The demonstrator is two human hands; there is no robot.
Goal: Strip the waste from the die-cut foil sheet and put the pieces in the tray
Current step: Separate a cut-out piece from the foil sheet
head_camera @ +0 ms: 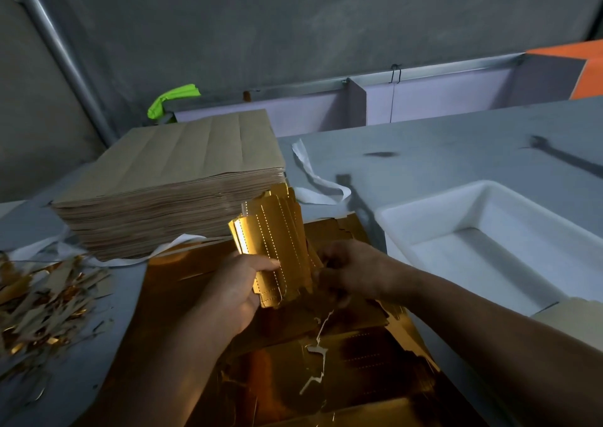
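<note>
A grey counter [456,139] fills most of the view, w/ a concrete wall behind. At left-centre on it sits a thick stack of brown sheets [176,178], square-edged, top sheet creased in long parallel folds. In the fgd, gold foil sheets [293,377] lie flat on the counter under both forearms, their edges ragged and torn, w/ thin white slivers on top. At right stands a white tray [434,218], just beside the foil sheets; what shows of its inside holds no gold pieces.

Above the flat sheets, btwn stack and tray, a fanned bundle of gold pieces [277,240] w/ dotted perforation lines is held upright. The left hand [235,293] grips the bundle from the left, thumb across its face. The right hand [352,273] has its fingers curled in at the bundle's lower right edge, pinching there; blur hides exactly which layer it has.

At far left, a loose pile of gold-and-brown waste [42,299] lies on the counter. White strips [313,178] trail beside the stack. A dark spanner [564,157] lies on the counter at far right.
</note>
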